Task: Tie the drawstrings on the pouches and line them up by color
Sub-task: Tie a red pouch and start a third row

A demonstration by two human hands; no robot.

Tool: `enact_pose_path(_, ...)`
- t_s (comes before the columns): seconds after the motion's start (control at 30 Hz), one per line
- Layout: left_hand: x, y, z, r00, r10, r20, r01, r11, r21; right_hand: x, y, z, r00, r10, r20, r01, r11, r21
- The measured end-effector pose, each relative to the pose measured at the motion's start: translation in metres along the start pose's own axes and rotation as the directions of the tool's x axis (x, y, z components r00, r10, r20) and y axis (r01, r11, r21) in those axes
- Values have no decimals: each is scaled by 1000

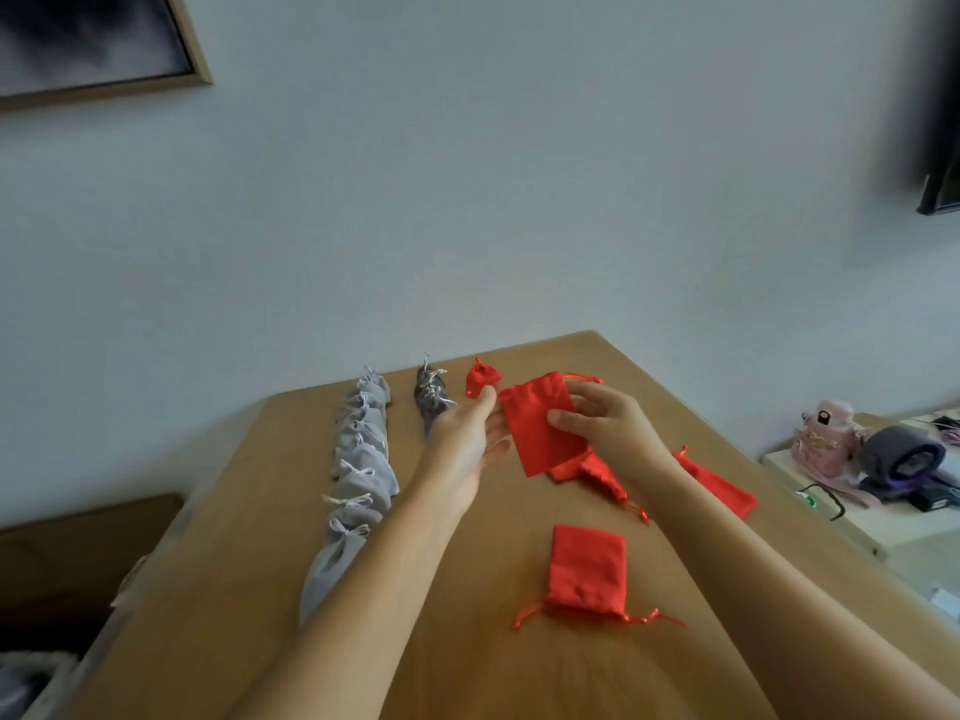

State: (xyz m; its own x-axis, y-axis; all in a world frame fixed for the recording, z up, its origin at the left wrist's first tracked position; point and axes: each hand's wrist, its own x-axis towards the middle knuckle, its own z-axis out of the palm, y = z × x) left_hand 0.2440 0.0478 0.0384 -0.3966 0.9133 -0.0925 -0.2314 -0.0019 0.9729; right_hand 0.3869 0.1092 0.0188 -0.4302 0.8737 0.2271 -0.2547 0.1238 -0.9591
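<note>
The near red pouch lies flat and untied on the surface; contents not visible. Beyond it, the right hand pinches the held red pouch above the surface, with the left hand fingers straight against its left edge. Risk: this one-sided pinch may let it drop short of the far tied red pouch.

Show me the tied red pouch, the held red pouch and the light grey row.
tied red pouch (480,379): head view, its body.
held red pouch (535,445): head view, cloth centre.
light grey row (363,461): head view, a middle pouch.
</note>
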Motion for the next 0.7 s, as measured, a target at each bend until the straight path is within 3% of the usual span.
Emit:
enact_pose_path(0.3, -50, -17, -28, 990, 34, -135, -73, 952, -297, -33, -3, 39, 995, 11, 99, -4, 998, -69)
enact_pose_path(0.47, -57, -32, -37, 983, 2, -183, -63, 941, -333, -36, 7, 50, 992, 50, 116, -45, 998, -44)
enact_pose_path(0.57, -57, -37, -42, 984, 37, -176, -101, 923, -372, -29, 17, 51, 984, 118, 133, -136, 982, 132)
enact_pose_path(0.7, -55, -39, -51, 991, 19, -136, -88, 849, -520, -22, 28, 48, 947, 237, 217, -313, 832, 459)
